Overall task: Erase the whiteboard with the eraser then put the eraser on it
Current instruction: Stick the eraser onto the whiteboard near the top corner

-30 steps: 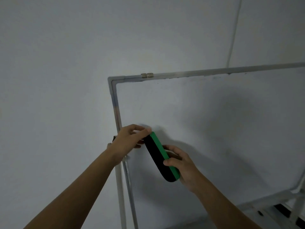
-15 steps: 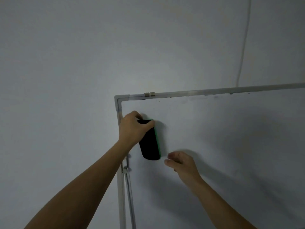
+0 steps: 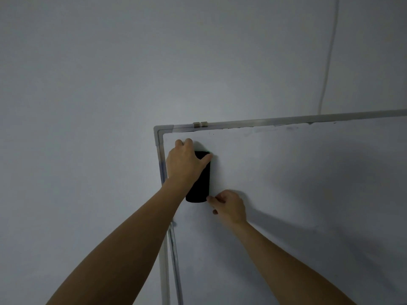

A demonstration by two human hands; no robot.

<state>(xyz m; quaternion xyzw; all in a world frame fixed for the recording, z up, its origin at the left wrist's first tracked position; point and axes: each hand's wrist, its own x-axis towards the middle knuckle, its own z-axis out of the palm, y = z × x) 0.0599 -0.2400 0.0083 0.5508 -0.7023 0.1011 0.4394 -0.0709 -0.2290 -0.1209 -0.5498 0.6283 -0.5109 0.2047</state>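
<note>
A metal-framed whiteboard (image 3: 308, 194) stands against a pale grey wall (image 3: 88, 106) with a thin cable (image 3: 329, 62). The left hand (image 3: 184, 161) grips the upright black block eraser (image 3: 200, 186), pressed near the board's top-left corner. The curled right hand (image 3: 230, 206) touches the eraser's lower corner; whether it grips is unclear.

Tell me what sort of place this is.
Probably a plain indoor room, perhaps an office or classroom: a metal-framed whiteboard sits before a bare painted wall, a thin cable runs down that wall, and the left hand holds a black eraser against the board.
</note>
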